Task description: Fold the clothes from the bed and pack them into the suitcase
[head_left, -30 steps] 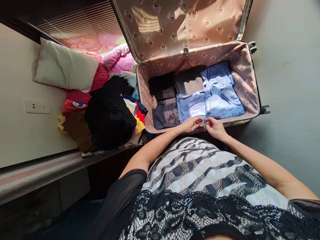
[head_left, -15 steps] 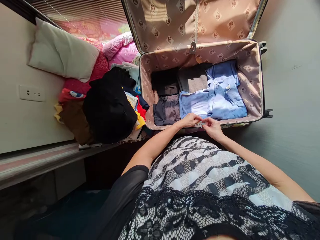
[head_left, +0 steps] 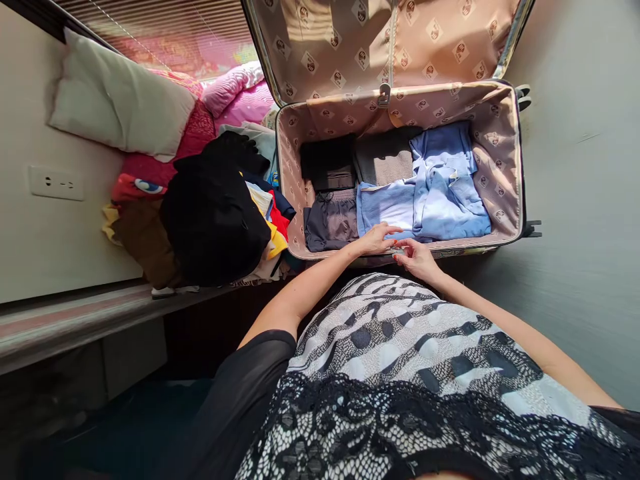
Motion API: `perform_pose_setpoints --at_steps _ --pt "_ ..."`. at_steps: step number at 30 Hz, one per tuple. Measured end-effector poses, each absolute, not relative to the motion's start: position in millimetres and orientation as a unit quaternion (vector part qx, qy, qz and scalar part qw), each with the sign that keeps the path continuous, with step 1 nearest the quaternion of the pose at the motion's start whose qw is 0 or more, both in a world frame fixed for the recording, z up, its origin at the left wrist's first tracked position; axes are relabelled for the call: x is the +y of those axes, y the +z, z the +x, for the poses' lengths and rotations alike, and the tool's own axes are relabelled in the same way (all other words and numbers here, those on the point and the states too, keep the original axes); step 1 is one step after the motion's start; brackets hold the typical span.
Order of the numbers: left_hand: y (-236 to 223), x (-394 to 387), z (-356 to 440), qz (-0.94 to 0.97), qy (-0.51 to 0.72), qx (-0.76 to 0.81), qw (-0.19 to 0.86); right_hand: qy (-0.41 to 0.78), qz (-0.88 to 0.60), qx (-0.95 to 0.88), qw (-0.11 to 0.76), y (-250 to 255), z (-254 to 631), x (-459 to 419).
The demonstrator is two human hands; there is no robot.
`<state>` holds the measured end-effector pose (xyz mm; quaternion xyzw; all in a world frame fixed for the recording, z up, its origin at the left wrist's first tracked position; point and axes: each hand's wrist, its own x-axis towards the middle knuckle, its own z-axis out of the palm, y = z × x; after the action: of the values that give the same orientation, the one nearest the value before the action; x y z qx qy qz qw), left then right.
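An open suitcase (head_left: 513, 167) with a pink patterned lining stands before me, folded clothes inside. My left hand (head_left: 377, 240) rests at its front rim, fingers stretched out and slightly apart over the edge of a folded blue garment (head_left: 385, 207). Close beside it, my right hand (head_left: 419, 260) has thumb and forefinger bent together at a small silvery piece (head_left: 397, 251) on the rim. That piece is too small to name. Also in the case lie blue clothes (head_left: 453, 203), dark shorts (head_left: 333, 220), a grey folded garment (head_left: 387, 157) and a black one (head_left: 327, 162).
Left of the case is a heap of clothes with a large black garment (head_left: 215, 220) on top. A white pillow (head_left: 125, 100) and pink bedding (head_left: 240, 93) lie behind it. The raised lid (head_left: 335, 47) stands at the back; a pale wall (head_left: 585, 200) is at right.
My left hand's fingers have opened away from the small silvery piece that both hands were fingering. My right hand has shifted slightly left. The view has tilted and shifted a little.
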<state>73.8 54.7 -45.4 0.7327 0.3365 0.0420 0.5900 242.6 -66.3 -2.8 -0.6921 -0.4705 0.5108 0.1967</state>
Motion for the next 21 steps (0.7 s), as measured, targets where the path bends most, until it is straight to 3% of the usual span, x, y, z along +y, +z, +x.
perform_pose_setpoints --at_steps 8,15,18,21 --pt "6.5 24.8 31.3 0.706 0.14 0.416 0.557 0.539 -0.691 -0.464 0.133 28.6 271.1 -50.5" --pt "138.9 7.0 -72.0 0.693 0.195 0.231 0.654 0.497 -0.703 -0.487 0.144 55.9 271.3 -9.0" --pt "182.7 7.1 -144.9 0.597 0.307 0.339 0.659 0.507 -0.683 -0.5 0.162 70.0 248.3 14.0" --pt "184.2 14.3 -227.9 0.462 0.487 0.528 0.52 0.54 -0.647 -0.51 0.168 82.5 211.9 36.5"
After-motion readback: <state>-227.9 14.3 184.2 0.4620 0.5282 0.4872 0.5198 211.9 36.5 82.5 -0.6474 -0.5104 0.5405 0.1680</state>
